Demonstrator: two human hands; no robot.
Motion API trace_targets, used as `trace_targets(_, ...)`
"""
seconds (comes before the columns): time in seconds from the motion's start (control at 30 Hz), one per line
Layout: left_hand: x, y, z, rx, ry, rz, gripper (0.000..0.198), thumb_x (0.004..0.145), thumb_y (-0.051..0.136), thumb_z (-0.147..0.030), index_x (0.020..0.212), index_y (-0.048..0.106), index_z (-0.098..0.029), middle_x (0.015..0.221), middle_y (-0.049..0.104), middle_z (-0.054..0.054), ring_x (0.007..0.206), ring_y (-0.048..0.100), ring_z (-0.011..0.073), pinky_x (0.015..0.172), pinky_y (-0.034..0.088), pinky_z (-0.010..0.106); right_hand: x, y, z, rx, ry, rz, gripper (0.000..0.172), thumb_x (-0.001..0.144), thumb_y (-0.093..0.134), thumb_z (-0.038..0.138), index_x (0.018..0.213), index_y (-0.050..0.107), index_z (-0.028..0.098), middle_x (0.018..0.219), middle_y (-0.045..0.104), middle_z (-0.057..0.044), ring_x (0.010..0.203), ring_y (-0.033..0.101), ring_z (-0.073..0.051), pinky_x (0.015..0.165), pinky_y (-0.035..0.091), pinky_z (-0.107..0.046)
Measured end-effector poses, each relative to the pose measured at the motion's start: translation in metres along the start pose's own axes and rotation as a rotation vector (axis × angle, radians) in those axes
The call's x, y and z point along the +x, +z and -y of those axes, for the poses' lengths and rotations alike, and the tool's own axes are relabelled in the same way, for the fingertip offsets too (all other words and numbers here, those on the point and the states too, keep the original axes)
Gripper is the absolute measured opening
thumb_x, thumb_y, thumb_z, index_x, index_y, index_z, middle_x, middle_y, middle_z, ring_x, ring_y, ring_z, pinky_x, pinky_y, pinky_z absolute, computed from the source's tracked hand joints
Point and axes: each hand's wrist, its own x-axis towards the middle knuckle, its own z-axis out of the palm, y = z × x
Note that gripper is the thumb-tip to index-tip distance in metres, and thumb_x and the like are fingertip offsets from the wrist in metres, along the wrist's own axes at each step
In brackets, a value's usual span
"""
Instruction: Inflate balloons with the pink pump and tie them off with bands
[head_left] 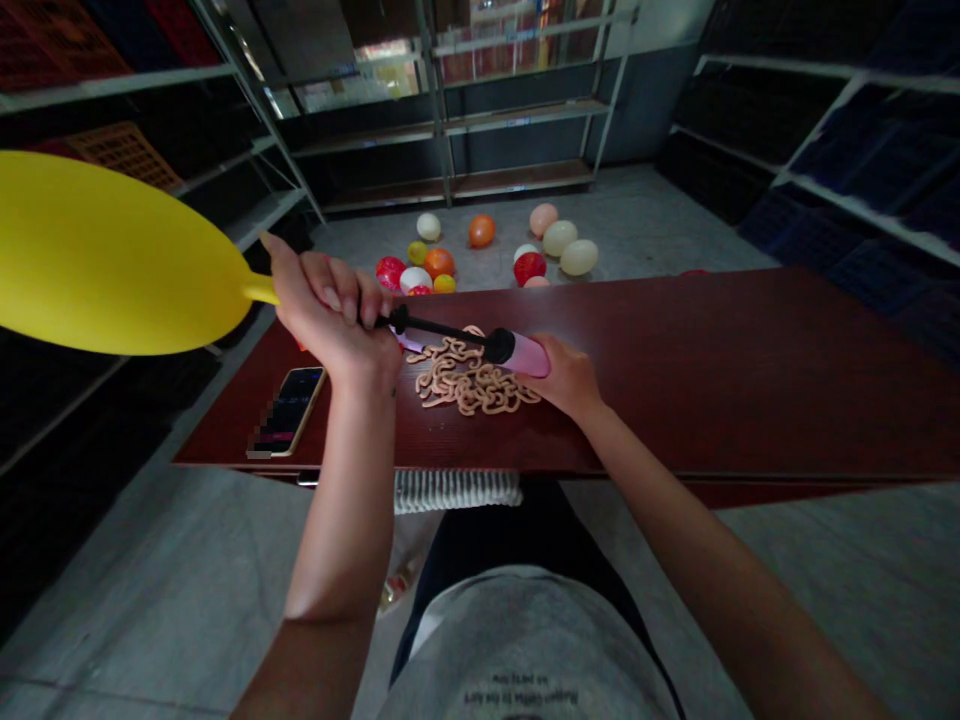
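Yellow balloon [120, 255], smooth and elongated, stretched out at the left; its narrow neck ran into the left hand [326, 300], fingers curled tight round it and the pump's black end. Right hand [566, 375] gripped the glossy pink barrel of the pump [529, 355], over a heap of matte tan wavy strands [476, 385] on the dark-red wood-grain table [712, 370]. Phone [294, 410], pale-edged, lay near left. Rounded balloons [481, 231] dotted the far floor [637, 220]. Grey shirt [532, 640]: small inverted lettering, not securely legible.
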Motion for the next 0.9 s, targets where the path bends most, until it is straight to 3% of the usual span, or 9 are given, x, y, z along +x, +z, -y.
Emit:
trace_targets(0.23, -0.011, 0.05, 0.05, 0.068, 0.019, 0.053, 0.053, 0.105, 0.038, -0.045, 0.062, 0.02, -0.021, 0.052, 0.012, -0.006, 0.034, 0.018, 0.0062, 0.035, 0.02, 0.023, 0.002, -0.004, -0.003, 0.118, 0.119, -0.09, 0.042, 0.078, 0.068, 0.041, 0.113, 0.059, 0.021, 0.103, 0.073, -0.008, 0.093, 0.069, -0.026, 0.078, 0.05, -0.035)
trace_targets(0.4, -0.03, 0.064, 0.108, 0.084, -0.045, 0.153, 0.056, 0.106, 0.038, -0.038, 0.056, 0.022, -0.021, 0.046, 0.012, -0.006, 0.032, 0.019, 0.0055, 0.035, 0.017, 0.022, 0.004, 0.0, -0.006, 0.103, 0.205, -0.133, 0.044, 0.079, 0.067, 0.044, 0.116, 0.058, 0.021, 0.101, 0.072, -0.008, 0.091, 0.069, -0.026, 0.075, 0.049, -0.035)
trace_targets(0.5, -0.034, 0.057, 0.134, 0.064, -0.12, 0.162, 0.055, 0.105, 0.042, -0.04, 0.055, 0.025, -0.021, 0.045, 0.015, -0.006, 0.032, 0.02, 0.0064, 0.035, 0.018, 0.024, 0.004, 0.001, -0.009, 0.07, 0.225, -0.15, 0.042, 0.08, 0.066, 0.044, 0.115, 0.058, 0.021, 0.101, 0.072, -0.009, 0.09, 0.068, -0.027, 0.075, 0.048, -0.035)
trace_targets(0.6, -0.031, 0.044, 0.142, 0.042, -0.167, 0.123, 0.055, 0.103, 0.044, -0.043, 0.056, 0.025, -0.021, 0.045, 0.018, -0.007, 0.032, 0.021, 0.0068, 0.035, 0.02, 0.025, 0.004, 0.0, -0.01, 0.02, 0.207, -0.141, 0.041, 0.081, 0.066, 0.042, 0.115, 0.059, 0.021, 0.102, 0.072, -0.008, 0.092, 0.067, -0.027, 0.075, 0.046, -0.034)
trace_targets(0.9, -0.01, -0.006, 0.115, -0.017, -0.221, -0.03, 0.055, 0.104, 0.042, -0.037, 0.054, 0.025, -0.02, 0.041, 0.022, -0.007, 0.03, 0.022, 0.0058, 0.036, 0.02, 0.024, 0.002, 0.002, 0.002, -0.166, -0.008, 0.012, 0.045, 0.083, 0.07, 0.04, 0.121, 0.057, 0.02, 0.107, 0.071, -0.009, 0.094, 0.066, -0.025, 0.075, 0.043, -0.031)
